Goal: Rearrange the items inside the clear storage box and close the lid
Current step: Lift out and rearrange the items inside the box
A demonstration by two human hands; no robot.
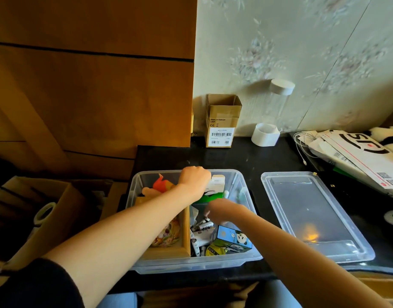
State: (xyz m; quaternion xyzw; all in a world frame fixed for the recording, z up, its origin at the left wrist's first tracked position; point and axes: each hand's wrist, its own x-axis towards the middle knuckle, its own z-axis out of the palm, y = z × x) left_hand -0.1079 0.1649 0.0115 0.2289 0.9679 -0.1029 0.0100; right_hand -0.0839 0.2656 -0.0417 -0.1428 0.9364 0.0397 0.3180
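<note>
Now my left grip [196,177] curls around a white carton [217,183] at the clear storage box's [191,262] far wall; my right grip [222,211], nearer me, perhaps pinches batteries [203,225]. Lid [311,214] lies rightward on the counter [246,158].

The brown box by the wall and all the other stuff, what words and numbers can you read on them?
"Made in Vietnam": printed on the open brown cardboard box by the wall.
"CE": a mark on the same box, under that line.
Barcode label on that box: digits too small to read.
"TAPE": seems to be on the round yellow-green tin in the clear plastic storage box; blurred.
Big black letters on the white flat package at right: cut off, unreadable.
</note>
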